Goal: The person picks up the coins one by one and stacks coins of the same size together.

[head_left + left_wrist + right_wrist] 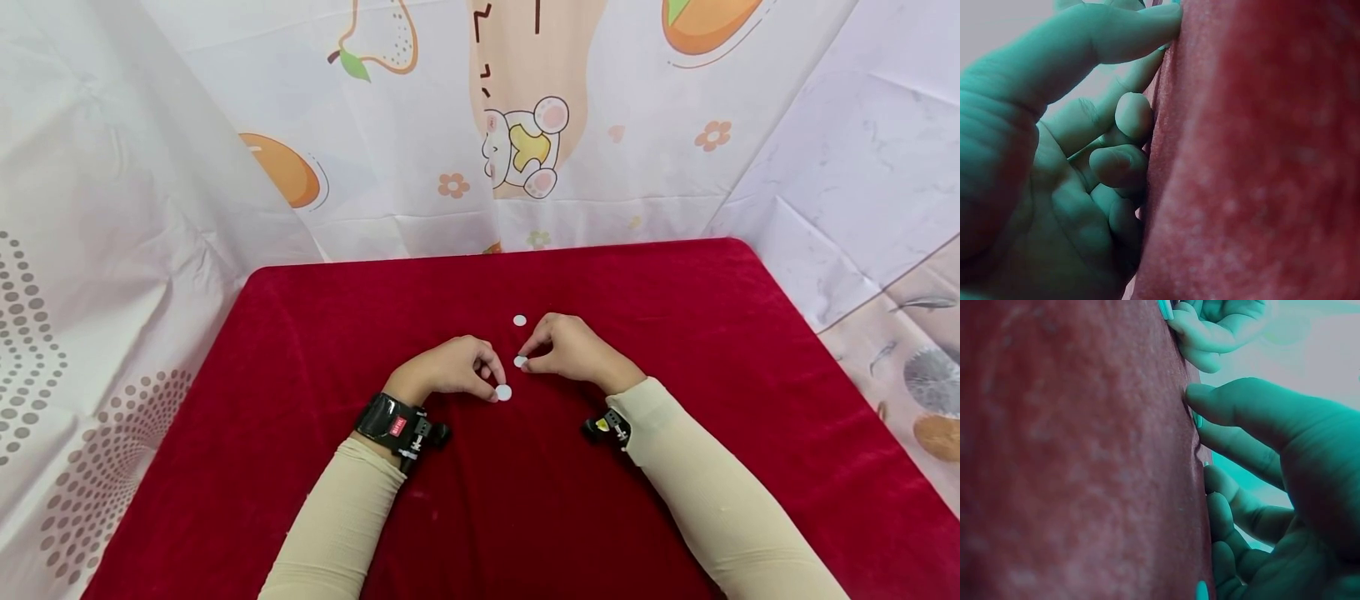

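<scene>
Left hand pinches near white disc by rim; right hand pinches middle disc. Held 2 judged light, stiff, slippery; best hold: edges.

A table is standing draped in plush red. Beyond its far edge, a white curtain is displaying printed orange fruits, small flowers and a cartoon animal. Left of the table, a creased, grey-dotted white sheet is draping down; right of it, a faintly marbled pale sheet is hanging. Even light is falling across the table.
</scene>
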The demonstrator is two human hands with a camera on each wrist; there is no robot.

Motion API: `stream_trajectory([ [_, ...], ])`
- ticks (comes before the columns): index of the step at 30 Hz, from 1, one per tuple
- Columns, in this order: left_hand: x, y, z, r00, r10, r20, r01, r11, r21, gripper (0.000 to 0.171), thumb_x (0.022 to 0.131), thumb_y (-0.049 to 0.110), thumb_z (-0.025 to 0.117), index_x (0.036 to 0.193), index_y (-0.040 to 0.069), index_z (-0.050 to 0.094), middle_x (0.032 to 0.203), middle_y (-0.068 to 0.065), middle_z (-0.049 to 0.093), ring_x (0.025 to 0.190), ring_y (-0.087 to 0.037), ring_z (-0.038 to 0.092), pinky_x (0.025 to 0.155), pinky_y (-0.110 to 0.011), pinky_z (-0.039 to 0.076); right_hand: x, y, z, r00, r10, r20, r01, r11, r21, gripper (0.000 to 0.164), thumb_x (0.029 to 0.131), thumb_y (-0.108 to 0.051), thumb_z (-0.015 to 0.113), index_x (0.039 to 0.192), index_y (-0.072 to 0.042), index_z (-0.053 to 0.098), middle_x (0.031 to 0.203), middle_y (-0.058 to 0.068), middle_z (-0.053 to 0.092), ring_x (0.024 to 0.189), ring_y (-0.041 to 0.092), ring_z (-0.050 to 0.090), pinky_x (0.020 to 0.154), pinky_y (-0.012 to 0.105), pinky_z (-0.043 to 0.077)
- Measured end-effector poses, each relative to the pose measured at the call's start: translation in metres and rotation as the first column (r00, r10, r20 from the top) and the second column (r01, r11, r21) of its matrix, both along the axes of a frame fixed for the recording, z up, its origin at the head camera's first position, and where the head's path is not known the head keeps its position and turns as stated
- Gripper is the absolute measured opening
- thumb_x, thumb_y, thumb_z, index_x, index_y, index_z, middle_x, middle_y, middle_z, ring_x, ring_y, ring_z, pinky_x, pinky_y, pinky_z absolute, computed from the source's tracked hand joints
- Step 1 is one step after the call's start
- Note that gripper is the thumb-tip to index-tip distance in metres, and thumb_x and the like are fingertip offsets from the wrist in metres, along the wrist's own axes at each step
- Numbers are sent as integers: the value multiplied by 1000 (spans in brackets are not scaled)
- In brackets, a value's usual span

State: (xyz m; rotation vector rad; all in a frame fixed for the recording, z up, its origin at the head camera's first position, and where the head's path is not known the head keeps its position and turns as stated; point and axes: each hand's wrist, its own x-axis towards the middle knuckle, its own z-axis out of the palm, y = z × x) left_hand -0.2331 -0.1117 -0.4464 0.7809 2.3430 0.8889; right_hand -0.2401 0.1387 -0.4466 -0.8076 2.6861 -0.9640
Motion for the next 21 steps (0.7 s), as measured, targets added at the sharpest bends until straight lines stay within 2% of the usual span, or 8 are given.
stream_trajectory([
  [14,0,-1,1,1000,2,-14,-2,1000,10,15,80,14,87,91,23,80,84,0,61,81,-14,56,71,-26,47,0,0,4,999,31,-14,-31,1000,6,9,85,-22,85,93,-23,85,94,-9,74,98,13,61,87,36,53],
  [21,1,0,0,1000,6,-4,-6,1000,7,16,80,15,87,91,23,80,83,1,61,81,-14,56,71,-25,47,2,1,4,1000,-14,10,14,1000,21,6,85,-23,85,91,-24,85,98,-8,71,97,13,62,85,34,53],
])
